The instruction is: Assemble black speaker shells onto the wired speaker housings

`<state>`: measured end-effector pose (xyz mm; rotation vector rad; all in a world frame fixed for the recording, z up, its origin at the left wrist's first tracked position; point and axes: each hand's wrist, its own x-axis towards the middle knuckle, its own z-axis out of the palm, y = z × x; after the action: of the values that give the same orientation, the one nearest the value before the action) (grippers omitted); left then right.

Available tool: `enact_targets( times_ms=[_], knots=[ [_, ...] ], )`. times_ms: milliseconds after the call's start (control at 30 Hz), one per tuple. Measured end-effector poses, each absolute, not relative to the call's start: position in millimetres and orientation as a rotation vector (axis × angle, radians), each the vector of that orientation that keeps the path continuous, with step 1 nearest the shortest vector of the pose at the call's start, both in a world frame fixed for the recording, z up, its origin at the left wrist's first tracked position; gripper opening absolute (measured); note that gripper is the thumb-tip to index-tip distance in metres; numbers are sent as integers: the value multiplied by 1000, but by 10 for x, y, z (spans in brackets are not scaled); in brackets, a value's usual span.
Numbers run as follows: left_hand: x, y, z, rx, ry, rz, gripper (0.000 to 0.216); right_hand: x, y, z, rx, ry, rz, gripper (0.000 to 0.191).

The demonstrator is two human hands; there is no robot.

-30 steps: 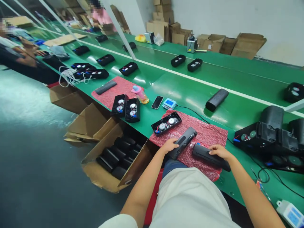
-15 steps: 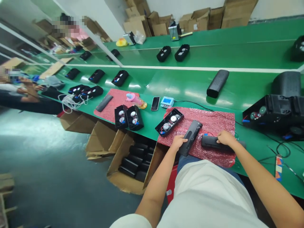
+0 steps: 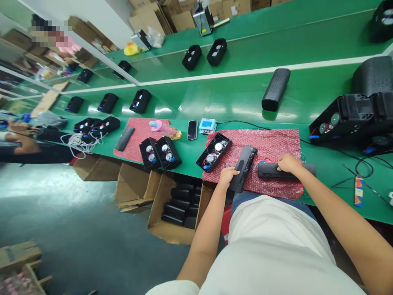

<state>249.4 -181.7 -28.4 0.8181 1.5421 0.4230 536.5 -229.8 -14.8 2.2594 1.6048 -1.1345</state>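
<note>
- Since the earlier frames, the head view has swung so that the table edge lies more level in it, and the casing at the right hand now lies almost straight across the view where it sloped downward to the right
- Left hand (image 3: 227, 177): thumb laid on top of the flat black piece (image 3: 245, 164), the other fingers mostly hidden at its left side, closed around that edge in a hold
- Flat black piece: at the front edge of the red bubble wrap (image 3: 291, 143), its long axis steeply slanted, near end toward the person's lap, far end pointing away and a little to the right
- Right hand (image 3: 289, 164): fingers curled and bunched, touching the top of the dark casing (image 3: 267, 170); I cannot tell whether they grip it or anything small
- Dark casing: on the bubble wrap, long axis running left to right, one end pointing toward the flat black piece, the other reaching right past the wrist; a blue connector (image 3: 263, 162) sits just beside its left end
- Black housing with two round drivers (image 3: 214, 152): on the left part of the wrap, slanting from lower left to upper right
- Phone (image 3: 192, 130) and blue meter (image 3: 208, 125): side by side on the green table (image 3: 376, 213), beyond that housing
</note>
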Motion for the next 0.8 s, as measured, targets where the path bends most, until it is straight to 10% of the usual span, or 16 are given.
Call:
enact_targets(
  times_ms=[800],
  knots=[
    [2541, -1774, -220, 783, 1510, 409, 26, 5363, -2282, -21, 2273, 1487, -1130, 28]
  ],
)
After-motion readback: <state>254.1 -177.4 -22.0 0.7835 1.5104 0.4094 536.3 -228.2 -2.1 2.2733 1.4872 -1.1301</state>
